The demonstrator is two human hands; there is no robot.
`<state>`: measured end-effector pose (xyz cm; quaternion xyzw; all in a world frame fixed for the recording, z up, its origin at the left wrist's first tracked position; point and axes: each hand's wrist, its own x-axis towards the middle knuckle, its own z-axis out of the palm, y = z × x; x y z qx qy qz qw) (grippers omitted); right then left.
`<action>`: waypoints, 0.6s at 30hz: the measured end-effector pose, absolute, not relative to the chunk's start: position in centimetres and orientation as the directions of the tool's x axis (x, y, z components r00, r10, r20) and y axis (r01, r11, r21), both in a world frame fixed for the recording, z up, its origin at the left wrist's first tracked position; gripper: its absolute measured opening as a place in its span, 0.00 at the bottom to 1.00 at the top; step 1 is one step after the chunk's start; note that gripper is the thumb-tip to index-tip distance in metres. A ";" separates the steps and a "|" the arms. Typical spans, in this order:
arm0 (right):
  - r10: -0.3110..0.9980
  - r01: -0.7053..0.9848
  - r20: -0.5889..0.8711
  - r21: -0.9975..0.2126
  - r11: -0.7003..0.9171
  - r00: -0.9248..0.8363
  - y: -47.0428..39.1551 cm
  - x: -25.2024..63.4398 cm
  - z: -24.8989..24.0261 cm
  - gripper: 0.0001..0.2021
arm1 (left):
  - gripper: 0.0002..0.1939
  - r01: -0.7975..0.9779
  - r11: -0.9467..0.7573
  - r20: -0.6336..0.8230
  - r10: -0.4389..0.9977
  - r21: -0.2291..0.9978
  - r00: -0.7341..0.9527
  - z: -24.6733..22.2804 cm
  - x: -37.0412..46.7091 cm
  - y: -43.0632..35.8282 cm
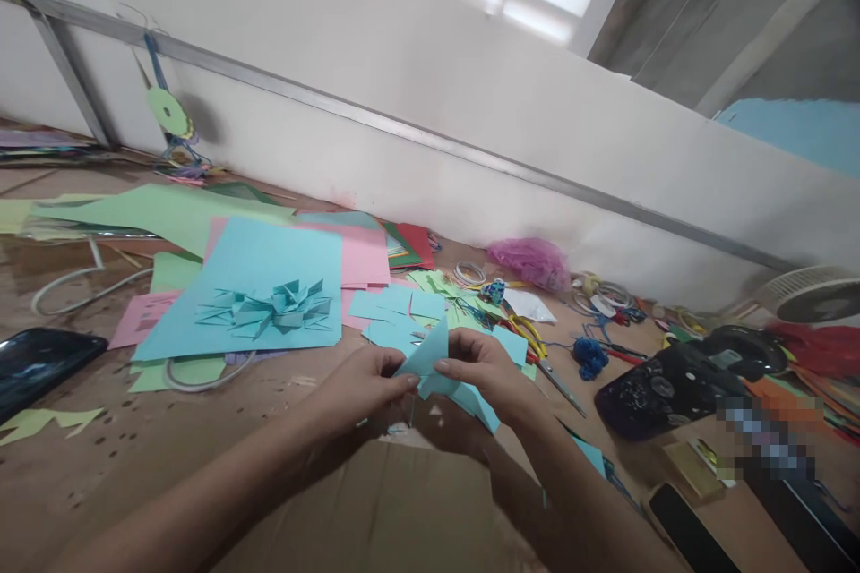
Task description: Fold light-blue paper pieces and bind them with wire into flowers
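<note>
the person's left hand (373,380) pinches the left edge of a folded light-blue paper (430,351) between thumb and fingers, and the right hand (489,367) grips its right side the same way, holding it up over the worktable (161,425). just beyond i see cut light-blue squares (427,304), with scissors (563,389) to their right. over on the left, folded blue pieces (282,312) rest on a large light-blue sheet (272,252).
</note>
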<state>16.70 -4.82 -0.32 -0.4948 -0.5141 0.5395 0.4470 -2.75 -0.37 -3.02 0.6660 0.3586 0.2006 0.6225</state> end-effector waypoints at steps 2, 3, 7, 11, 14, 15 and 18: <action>0.989 0.037 -0.122 -0.992 -0.119 -0.083 -4.9 16.4 -0.4 0.14 | 0.16 0.244 0.025 -0.187 0.718 0.969 0.670 -3.0 -2.8 -0.4; 0.991 0.038 -0.124 -0.992 -0.122 -0.057 -4.9 16.4 -0.5 0.14 | 0.16 0.249 0.024 -0.189 0.721 0.968 0.667 -2.9 -2.9 -0.4; 0.996 0.020 -0.091 -0.996 -0.091 -0.001 -4.9 16.7 -0.6 0.13 | 0.17 0.234 -0.038 -0.127 0.749 0.972 0.650 -2.4 -3.1 -0.4; 0.995 -0.042 -0.086 -0.995 -0.088 -0.052 -5.1 16.7 -0.5 0.14 | 0.17 0.226 -0.059 -0.104 0.755 0.972 0.648 -2.2 -3.1 -0.2; 0.986 -0.096 -0.103 -0.988 -0.117 -0.132 -5.1 16.6 -0.8 0.16 | 0.17 0.225 -0.047 -0.113 0.754 0.973 0.647 -2.4 -3.1 -0.2; 0.986 -0.109 -0.107 -0.987 -0.121 -0.131 -5.0 16.6 -1.0 0.16 | 0.17 0.227 -0.034 -0.124 0.752 0.973 0.647 -2.5 -3.1 -0.1; 0.991 -0.148 -0.117 -0.981 -0.125 -0.061 -4.9 16.7 -1.4 0.11 | 0.18 0.244 0.000 -0.164 0.742 0.970 0.650 -2.7 -3.1 -0.2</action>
